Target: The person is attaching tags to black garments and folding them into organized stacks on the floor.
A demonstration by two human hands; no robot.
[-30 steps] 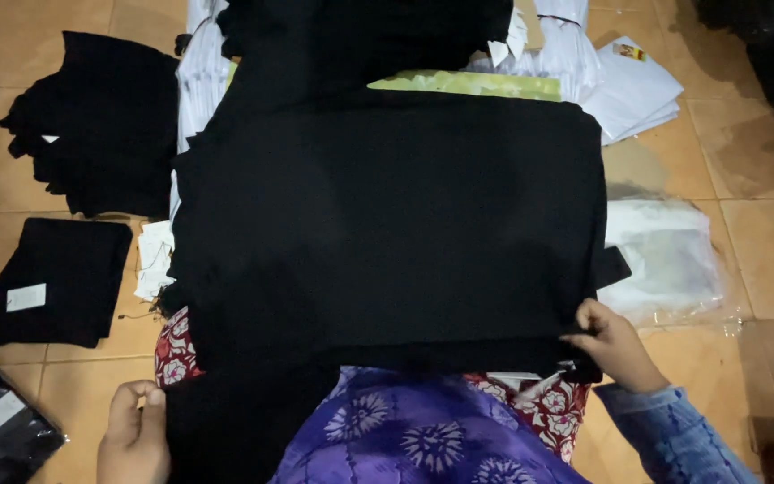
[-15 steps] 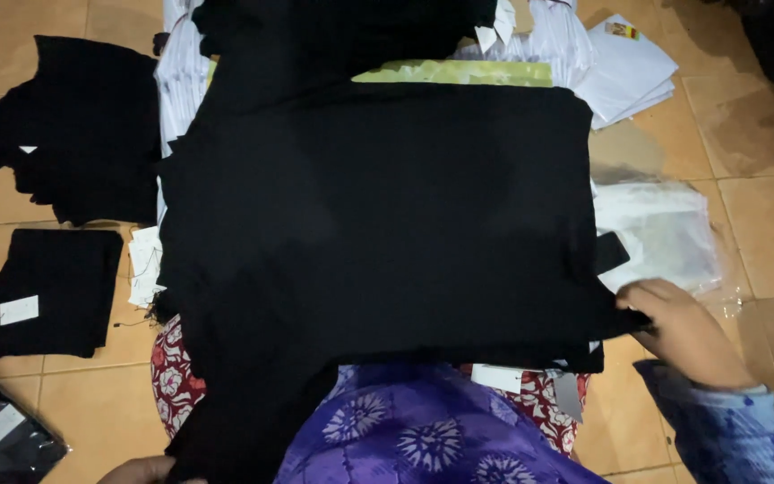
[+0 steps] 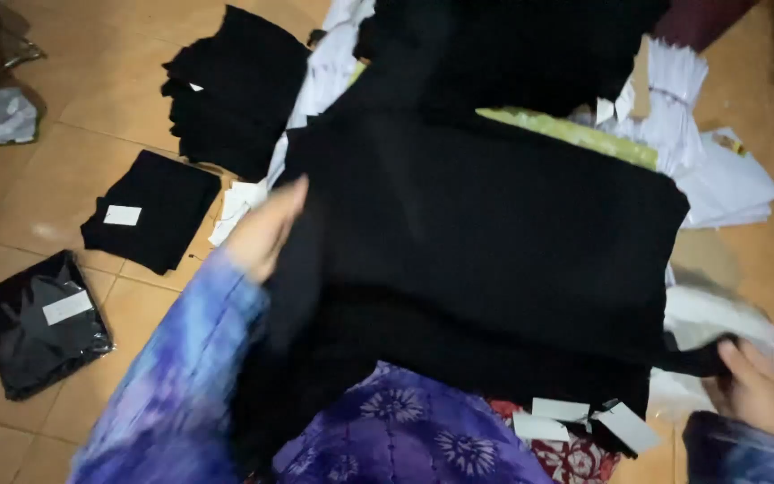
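Folded black garment (image 3: 150, 208), bagged garment (image 3: 39, 323) beside left hand (image 3: 266, 229).

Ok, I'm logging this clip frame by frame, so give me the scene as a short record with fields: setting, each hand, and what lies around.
setting: tiled floor, person seated, looking down
main item: large black garment spread over the lap
left hand: blurred, at the garment's left edge
right hand: gripping a black corner at the garment's right
left of it: folded black garment with white tag; bagged black garment
behind: black pile; white papers
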